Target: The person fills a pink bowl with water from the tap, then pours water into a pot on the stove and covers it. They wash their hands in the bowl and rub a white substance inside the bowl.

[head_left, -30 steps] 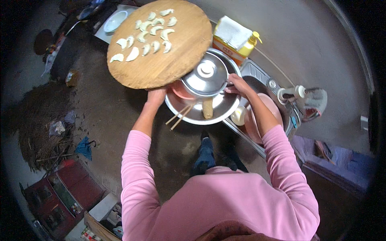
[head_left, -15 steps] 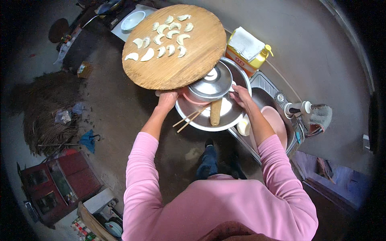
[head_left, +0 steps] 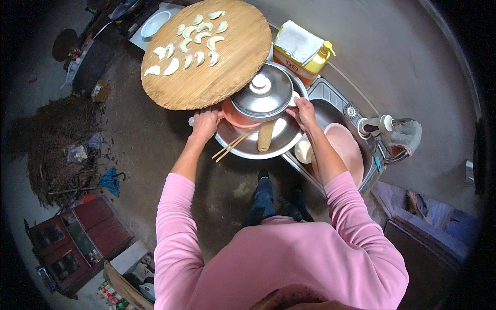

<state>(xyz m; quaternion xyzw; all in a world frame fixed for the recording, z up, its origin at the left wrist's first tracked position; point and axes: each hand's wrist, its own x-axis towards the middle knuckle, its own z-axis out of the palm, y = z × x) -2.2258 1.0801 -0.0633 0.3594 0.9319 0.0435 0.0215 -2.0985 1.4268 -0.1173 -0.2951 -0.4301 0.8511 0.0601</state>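
Note:
Over the steel basin [head_left: 247,151] sits a pink pan [head_left: 240,120] under a silver lid [head_left: 264,98] with a white knob. My left hand [head_left: 206,123] closes round the pan's handle on the left, its pale end sticking out past my fingers. At the opposite side, my right hand [head_left: 304,111] grips the small white handle [head_left: 294,98] of the pan. A round wooden board [head_left: 222,80] with several dumplings [head_left: 185,45] overlaps the basin's far left side. Two chopsticks [head_left: 231,146] and a tan, rough cylinder [head_left: 265,136] lie at the basin's near side.
To the right is a steel sink [head_left: 328,106] holding a pink basin [head_left: 345,150]. A yellow pump bottle [head_left: 321,56] and an orange box [head_left: 295,62] stand by the wall. A pale bowl [head_left: 155,24] is at the far left. Brushwood [head_left: 57,144] lies on the floor.
The whole view has shifted, so the scene sits farther up and left. The lid's knob, partly covered by the board before, now shows fully. Both hands keep their places at the pan.

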